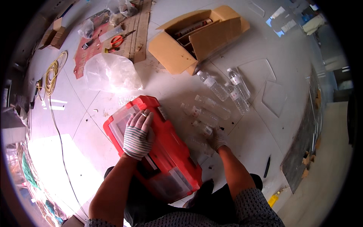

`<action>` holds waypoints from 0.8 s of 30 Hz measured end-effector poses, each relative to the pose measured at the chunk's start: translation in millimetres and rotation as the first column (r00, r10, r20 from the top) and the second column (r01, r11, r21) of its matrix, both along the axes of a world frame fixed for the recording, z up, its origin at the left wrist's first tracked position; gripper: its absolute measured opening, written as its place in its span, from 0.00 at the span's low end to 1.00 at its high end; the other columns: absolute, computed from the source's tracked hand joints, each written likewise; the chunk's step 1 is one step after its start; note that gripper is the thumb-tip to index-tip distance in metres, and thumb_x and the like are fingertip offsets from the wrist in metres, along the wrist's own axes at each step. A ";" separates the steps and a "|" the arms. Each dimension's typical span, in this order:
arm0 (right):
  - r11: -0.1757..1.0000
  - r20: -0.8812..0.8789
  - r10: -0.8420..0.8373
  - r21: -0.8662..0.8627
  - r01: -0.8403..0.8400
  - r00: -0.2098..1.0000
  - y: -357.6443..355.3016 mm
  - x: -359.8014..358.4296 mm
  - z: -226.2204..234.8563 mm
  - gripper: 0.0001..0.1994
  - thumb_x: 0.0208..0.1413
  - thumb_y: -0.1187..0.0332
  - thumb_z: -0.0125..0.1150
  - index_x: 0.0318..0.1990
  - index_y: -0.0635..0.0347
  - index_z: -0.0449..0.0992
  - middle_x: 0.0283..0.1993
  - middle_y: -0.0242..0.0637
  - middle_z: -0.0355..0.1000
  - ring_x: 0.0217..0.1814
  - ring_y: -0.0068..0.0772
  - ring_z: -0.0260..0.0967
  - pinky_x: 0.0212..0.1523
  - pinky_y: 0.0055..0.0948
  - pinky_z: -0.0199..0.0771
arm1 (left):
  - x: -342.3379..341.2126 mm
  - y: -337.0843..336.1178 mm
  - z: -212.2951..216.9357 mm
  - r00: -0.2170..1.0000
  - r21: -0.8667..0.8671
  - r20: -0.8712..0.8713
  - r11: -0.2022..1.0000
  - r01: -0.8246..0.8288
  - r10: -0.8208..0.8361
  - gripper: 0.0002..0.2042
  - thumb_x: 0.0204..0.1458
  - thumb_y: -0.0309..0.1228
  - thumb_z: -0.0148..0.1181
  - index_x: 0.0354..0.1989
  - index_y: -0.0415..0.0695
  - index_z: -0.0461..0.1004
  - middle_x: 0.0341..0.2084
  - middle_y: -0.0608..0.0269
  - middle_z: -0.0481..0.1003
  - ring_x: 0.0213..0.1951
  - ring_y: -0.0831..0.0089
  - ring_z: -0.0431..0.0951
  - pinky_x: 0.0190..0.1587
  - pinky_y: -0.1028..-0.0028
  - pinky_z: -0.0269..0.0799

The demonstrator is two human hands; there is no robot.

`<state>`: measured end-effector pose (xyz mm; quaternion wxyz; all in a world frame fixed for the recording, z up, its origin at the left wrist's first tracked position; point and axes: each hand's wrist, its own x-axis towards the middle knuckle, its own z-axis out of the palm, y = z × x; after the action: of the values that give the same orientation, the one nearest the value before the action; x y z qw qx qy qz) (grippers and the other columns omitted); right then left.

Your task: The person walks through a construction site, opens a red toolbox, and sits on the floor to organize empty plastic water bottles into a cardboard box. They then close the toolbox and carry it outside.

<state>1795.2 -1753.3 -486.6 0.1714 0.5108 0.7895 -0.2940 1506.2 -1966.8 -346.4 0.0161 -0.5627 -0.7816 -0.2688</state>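
Observation:
A red toolbox [166,136] with clear lid panels lies slantwise in front of me. My left hand [139,137], in a striped knit glove, rests on its lid with the fingers stretched out. To the right of the box, my gloved right hand [218,140] is closed round the lower end of a clear plastic bottle [204,129] near the floor; its fingertips are partly hidden. Another clear bottle [199,145] lies beside that hand. Several more empty-looking bottles [215,87] with white caps lie on the floor beyond it.
An opened cardboard box [170,53] with a tube inside stands ahead. At the far left, orange-handled scissors [118,40] and plastic bags lie on flattened cardboard [140,45]. A coiled yellow cable [51,77] trails down the left. A dark board [298,159] lies at the right.

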 end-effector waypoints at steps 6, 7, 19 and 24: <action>0.997 0.064 -0.024 -0.069 0.029 0.998 -7.3 -15.3 17.3 0.34 0.54 0.47 0.60 0.64 0.53 0.61 0.56 0.55 0.69 0.60 0.56 0.66 0.59 0.44 0.66 | 0.5 -1.0 2.0 1.000 0.031 -0.021 0.999 -0.014 0.015 0.25 0.42 0.18 0.52 0.55 0.39 0.70 0.54 0.48 0.70 0.56 0.49 0.70 0.61 0.51 0.62; 0.999 -0.063 0.012 -0.029 -0.014 0.998 -6.9 -9.5 3.1 0.33 0.54 0.48 0.61 0.64 0.53 0.62 0.55 0.55 0.70 0.59 0.56 0.67 0.58 0.44 0.66 | 0.1 0.0 4.7 1.000 0.021 -0.022 1.000 -0.014 0.014 0.25 0.42 0.18 0.52 0.55 0.39 0.70 0.54 0.48 0.70 0.56 0.49 0.70 0.61 0.51 0.62; 0.994 -0.308 0.039 0.109 -0.005 0.950 -3.6 -15.7 -2.4 0.26 0.53 0.53 0.63 0.55 0.58 0.71 0.50 0.53 0.73 0.54 0.55 0.71 0.53 0.45 0.70 | -1.0 0.5 -6.0 1.000 0.031 -0.018 1.000 0.003 -0.003 0.27 0.44 0.20 0.52 0.58 0.41 0.67 0.56 0.50 0.69 0.58 0.51 0.69 0.62 0.50 0.60; 0.991 -0.211 -0.134 -0.012 0.134 0.968 -7.8 -65.7 26.5 0.27 0.50 0.53 0.66 0.52 0.62 0.72 0.46 0.50 0.76 0.49 0.49 0.75 0.50 0.42 0.72 | -3.9 -8.5 -7.3 0.999 0.020 -0.050 1.000 -0.006 0.007 0.27 0.44 0.20 0.53 0.58 0.42 0.67 0.56 0.50 0.69 0.58 0.51 0.69 0.62 0.51 0.60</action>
<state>1729.4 -1761.1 -460.1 0.0656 0.5289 0.7673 -0.3566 1502.3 -1975.3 -353.8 0.0419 -0.5665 -0.7801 -0.2623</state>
